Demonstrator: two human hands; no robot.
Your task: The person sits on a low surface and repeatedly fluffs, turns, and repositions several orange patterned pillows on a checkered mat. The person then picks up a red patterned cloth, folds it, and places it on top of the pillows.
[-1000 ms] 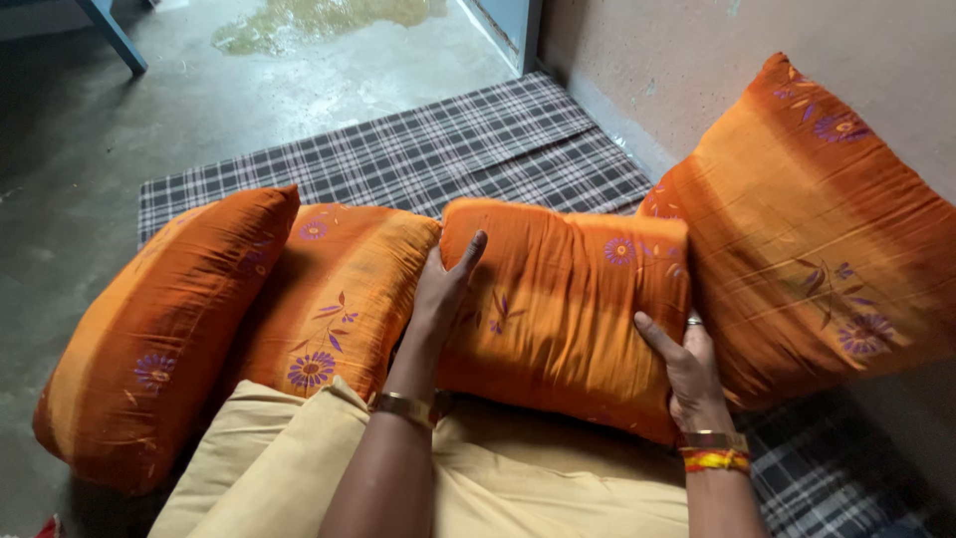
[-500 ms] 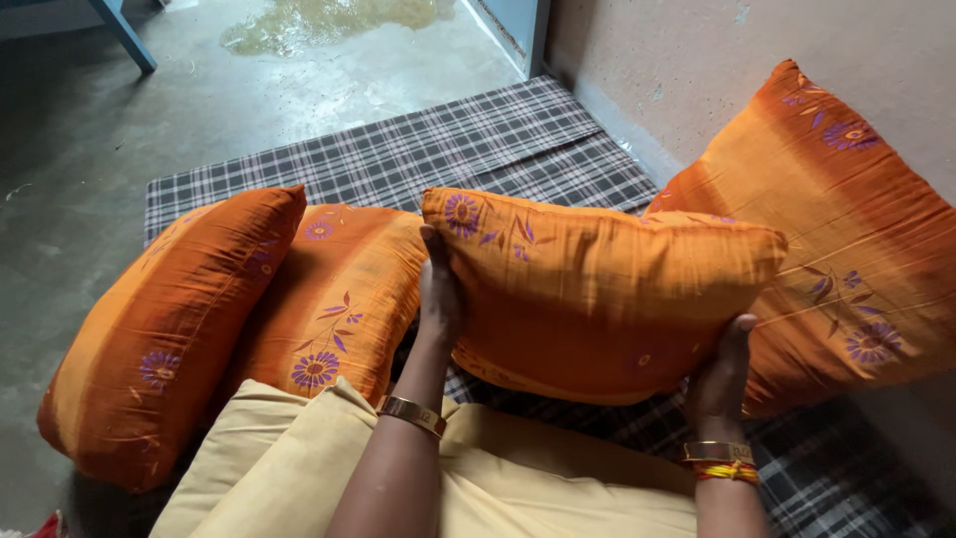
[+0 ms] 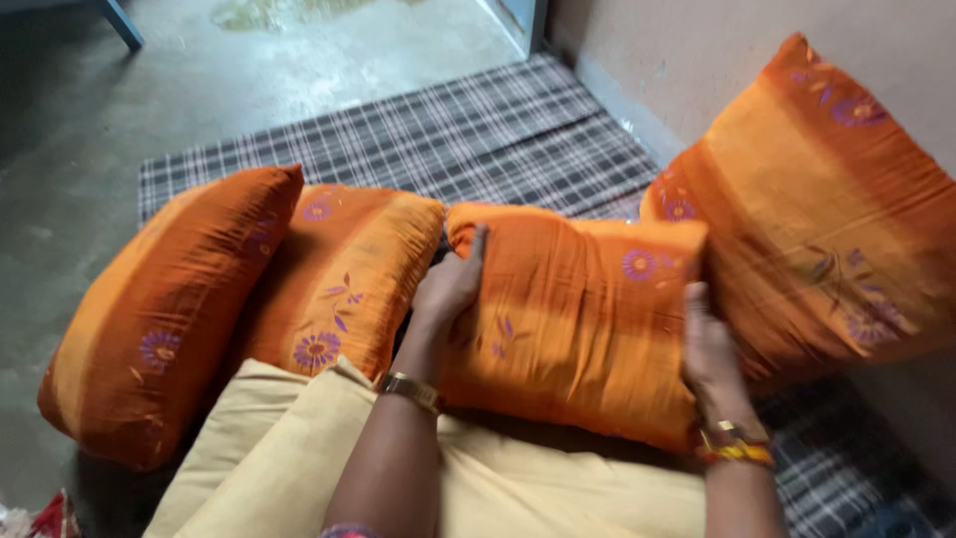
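An orange pillow with purple flowers (image 3: 578, 309) lies in front of me, partly on a beige cushion (image 3: 289, 468). My left hand (image 3: 450, 284) grips its left edge, fingers curled over the top corner. Pressed flat against its right edge is my right hand (image 3: 709, 349). Both wrists wear gold bangles; the right one also has a red and yellow thread.
Two more orange pillows (image 3: 164, 309) (image 3: 344, 279) lie to the left, side by side. A large orange pillow (image 3: 827, 209) leans on the pale wall at right. All rest on a dark checked mat (image 3: 468, 134) over a grey concrete floor.
Half a second ago the pillow was lifted off the mat and held on edge; now it is back down flat, with both hands still at its sides.
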